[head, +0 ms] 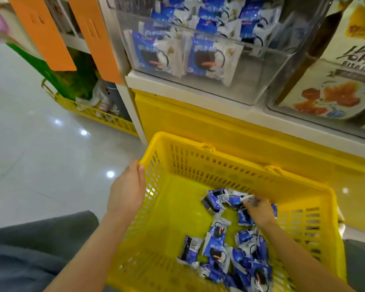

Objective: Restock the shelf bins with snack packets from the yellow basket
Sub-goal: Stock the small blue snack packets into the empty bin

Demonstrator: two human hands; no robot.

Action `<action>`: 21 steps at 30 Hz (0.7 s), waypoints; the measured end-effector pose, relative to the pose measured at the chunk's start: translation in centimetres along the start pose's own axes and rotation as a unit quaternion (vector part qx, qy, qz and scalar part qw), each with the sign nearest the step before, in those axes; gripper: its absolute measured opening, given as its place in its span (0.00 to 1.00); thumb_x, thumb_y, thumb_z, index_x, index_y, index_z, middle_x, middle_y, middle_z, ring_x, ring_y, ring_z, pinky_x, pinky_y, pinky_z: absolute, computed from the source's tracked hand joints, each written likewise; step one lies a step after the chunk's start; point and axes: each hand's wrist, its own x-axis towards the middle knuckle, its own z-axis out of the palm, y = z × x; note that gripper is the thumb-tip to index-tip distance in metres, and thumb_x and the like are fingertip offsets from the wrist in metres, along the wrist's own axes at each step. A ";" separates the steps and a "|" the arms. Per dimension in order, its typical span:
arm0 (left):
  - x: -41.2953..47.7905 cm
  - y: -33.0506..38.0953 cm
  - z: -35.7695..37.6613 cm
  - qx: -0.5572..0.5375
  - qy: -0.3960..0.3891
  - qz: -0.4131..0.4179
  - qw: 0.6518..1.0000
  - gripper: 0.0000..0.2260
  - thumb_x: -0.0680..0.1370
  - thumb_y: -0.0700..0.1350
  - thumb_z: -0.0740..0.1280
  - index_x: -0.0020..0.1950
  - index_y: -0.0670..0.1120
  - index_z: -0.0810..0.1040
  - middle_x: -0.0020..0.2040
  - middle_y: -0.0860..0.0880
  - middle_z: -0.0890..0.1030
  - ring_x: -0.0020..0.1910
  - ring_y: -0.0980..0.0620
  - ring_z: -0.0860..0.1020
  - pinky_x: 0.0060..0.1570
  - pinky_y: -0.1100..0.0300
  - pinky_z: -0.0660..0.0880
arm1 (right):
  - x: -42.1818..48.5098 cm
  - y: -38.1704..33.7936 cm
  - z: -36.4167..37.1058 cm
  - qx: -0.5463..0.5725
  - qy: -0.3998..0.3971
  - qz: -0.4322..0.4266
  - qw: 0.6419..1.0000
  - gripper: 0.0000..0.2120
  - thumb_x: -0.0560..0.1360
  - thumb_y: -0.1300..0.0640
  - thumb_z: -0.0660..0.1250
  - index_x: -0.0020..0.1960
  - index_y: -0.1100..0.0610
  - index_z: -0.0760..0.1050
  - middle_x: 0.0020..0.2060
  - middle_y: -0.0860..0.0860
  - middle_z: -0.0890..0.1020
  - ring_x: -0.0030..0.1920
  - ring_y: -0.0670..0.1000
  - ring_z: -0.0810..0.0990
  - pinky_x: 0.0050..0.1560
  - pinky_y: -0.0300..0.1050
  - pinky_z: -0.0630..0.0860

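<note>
My left hand grips yellow basket left rim; right hand inside it, pinching a blue-white snack packet.

Cream pack, right side of the shelf: big dark brush-written characters near its top, cut by the frame edge, I can not read them
Same cream pack, line below: Latin capitals that look like "BISOJUO", the first letters are uncertain and the last ones go out of the frame
Same cream pack, dark band under that line: small light print, too blurred to read
Bin packets in the clear bin: white characters on the blue part, blurred, not legible
Basket packets in the yellow basket: the same blue and white print, too small and blurred to read
</note>
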 end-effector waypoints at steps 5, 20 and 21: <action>-0.1 -0.1 0.1 -0.001 0.013 0.003 1.000 0.12 0.82 0.50 0.51 0.52 0.44 0.70 0.46 0.38 0.79 0.44 0.35 0.77 0.37 0.53 0.62 | 0.5 0.3 1.2 -0.070 -0.036 0.027 0.997 0.11 0.77 0.56 0.66 0.43 0.60 0.67 0.33 0.54 0.71 0.40 0.57 0.74 0.41 0.47 0.66; -5.6 4.8 1.1 -0.254 -0.193 0.094 0.943 0.23 0.78 0.53 0.61 0.71 0.50 0.61 0.63 0.58 0.62 0.64 0.60 0.62 0.63 0.64 0.60 | -9.0 -7.5 -3.0 -0.163 -0.130 -0.357 0.911 0.06 0.77 0.52 0.64 0.45 0.55 0.74 0.32 0.47 0.77 0.29 0.40 0.70 0.33 0.38 0.68; -6.5 5.1 1.6 -0.251 -0.247 0.119 0.928 0.26 0.76 0.56 0.63 0.71 0.52 0.60 0.63 0.60 0.61 0.64 0.63 0.62 0.63 0.66 0.59 | -9.9 -8.1 -3.2 -0.161 -0.146 -0.366 0.905 0.07 0.77 0.52 0.64 0.47 0.55 0.75 0.34 0.48 0.79 0.31 0.43 0.73 0.36 0.42 0.71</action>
